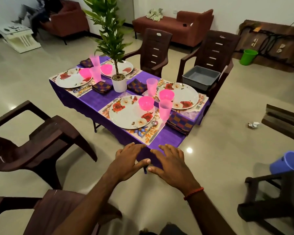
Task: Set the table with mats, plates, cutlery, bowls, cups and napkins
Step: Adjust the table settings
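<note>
While the left hand [129, 160] and right hand [171, 164] hover spread and empty over the purple tablecloth [98, 100] corner, the pink cup [165, 109] beside the nearest floral plate [129, 116] looks light and tippy: grip mid-body.

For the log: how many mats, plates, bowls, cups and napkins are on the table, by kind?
Mats: 4
Plates: 4
Bowls: 4
Cups: 4
Napkins: 4
Total: 20
</note>
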Motion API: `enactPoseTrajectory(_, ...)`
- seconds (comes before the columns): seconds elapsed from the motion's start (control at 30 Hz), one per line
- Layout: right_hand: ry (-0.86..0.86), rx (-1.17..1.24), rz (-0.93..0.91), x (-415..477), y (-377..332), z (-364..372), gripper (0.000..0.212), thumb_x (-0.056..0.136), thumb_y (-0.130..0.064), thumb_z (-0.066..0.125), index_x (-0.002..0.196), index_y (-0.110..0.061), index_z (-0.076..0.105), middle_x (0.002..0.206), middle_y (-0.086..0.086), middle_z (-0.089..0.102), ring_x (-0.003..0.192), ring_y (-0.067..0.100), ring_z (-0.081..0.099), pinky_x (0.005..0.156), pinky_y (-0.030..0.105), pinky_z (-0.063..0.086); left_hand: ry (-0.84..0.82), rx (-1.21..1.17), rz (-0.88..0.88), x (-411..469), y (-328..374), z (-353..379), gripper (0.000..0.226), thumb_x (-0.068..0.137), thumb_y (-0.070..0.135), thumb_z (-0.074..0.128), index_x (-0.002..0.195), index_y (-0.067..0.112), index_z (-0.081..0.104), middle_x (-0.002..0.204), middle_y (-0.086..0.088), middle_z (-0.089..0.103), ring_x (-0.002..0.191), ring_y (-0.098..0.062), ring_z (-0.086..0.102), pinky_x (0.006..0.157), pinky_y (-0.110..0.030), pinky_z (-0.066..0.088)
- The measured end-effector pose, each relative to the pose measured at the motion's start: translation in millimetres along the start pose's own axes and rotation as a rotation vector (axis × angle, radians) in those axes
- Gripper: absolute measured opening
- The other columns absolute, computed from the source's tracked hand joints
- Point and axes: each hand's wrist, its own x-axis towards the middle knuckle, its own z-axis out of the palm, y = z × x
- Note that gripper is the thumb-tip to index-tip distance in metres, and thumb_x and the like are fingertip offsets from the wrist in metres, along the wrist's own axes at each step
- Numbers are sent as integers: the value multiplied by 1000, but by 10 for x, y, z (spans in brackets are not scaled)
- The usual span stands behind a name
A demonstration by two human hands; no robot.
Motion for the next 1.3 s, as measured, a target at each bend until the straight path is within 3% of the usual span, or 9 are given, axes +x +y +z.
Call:
enactPoseTrajectory(0.2, -20, -8, -53, 684, 213, -88, 101, 70, -87, 2, 153, -37, 29, 161, 0, 27, 149, 24, 16, 118, 44, 13, 34, -11, -23, 565, -185, -114, 92, 82, 90, 21, 154, 34, 33, 160, 11, 36, 150, -13, 26, 120, -54, 25)
enactPoseTrajectory(0.3, -34, -28, -105, 1114, 292, -102, 98, 73, -90, 11, 152, -36, 33, 160, 0, 29, 148, 24, 19, 116, 43, 15, 59, -30, -36, 913, -324, -218, 98, 77, 96, 14, 152, 36, 34, 159, 13, 38, 147, -13, 32, 118, -56, 28)
enactPoseTrajectory(0.43, 39, 34, -182, 1629, 424, -90, 77, 82, -78, 33, 141, -31, 51, 147, 2, 49, 138, 28, 40, 109, 48, 30, 37, -5, -55, 1366, -443, -396, 84, 86, 87, 25, 151, 35, 37, 157, 13, 40, 147, -13, 31, 119, -53, 27)
enactPoseTrajectory(0.57, 49, 25, -206, 2026, 504, -35, 69, 80, -75, 41, 132, -33, 58, 135, 2, 58, 129, 30, 49, 102, 50, 37, 52, -18, -91, 1687, -628, -504, 76, 90, 84, 30, 151, 37, 36, 157, 13, 41, 148, -15, 30, 119, -57, 25)
enactPoseTrajectory(0.93, -30, 120, -144, 2752, 629, 52, 79, 76, -78, 26, 143, -41, 44, 154, -5, 37, 144, 21, 26, 114, 41, 24, -17, -17, -121, 2298, -1159, -780, 91, 82, 92, 21, 152, 36, 35, 160, 11, 38, 150, -17, 29, 118, -60, 27)
enactPoseTrajectory(1.07, -111, 120, -75, 2925, 571, 106, 67, 87, -72, 44, 148, -43, 35, 161, -7, 24, 150, 20, 13, 118, 41, 18, -36, -12, -65, 2582, -1480, -843, 88, 84, 91, 22, 153, 37, 34, 160, 9, 38, 149, -17, 30, 117, -57, 29)
enactPoseTrajectory(1.13, -114, 162, -25, 3045, 510, 131, 71, 90, -66, 54, 151, -38, 34, 163, -5, 22, 150, 22, 14, 120, 41, 18, -61, -31, -29, 2745, -1660, -898, 91, 82, 93, 21, 153, 37, 34, 160, 9, 38, 148, -16, 31, 118, -54, 30)
enactPoseTrajectory(1.23, -83, 249, 92, 3165, 422, 153, 93, 77, -86, 40, 153, -32, 36, 161, -2, 27, 147, 23, 21, 119, 37, 20, -129, -42, 32, 2952, -1965, -999, 92, 80, 94, 24, 152, 38, 36, 160, 9, 38, 146, -15, 34, 119, -51, 31)
enactPoseTrajectory(1.3, -45, 316, 198, 3213, 342, 218, 87, 77, -79, 40, 150, -32, 40, 159, -3, 30, 144, 23, 26, 117, 34, 22, -126, -84, 71, 3098, -2225, -1076, 89, 81, 92, 30, 150, 36, 41, 156, 9, 43, 141, -14, 40, 116, -46, 37)
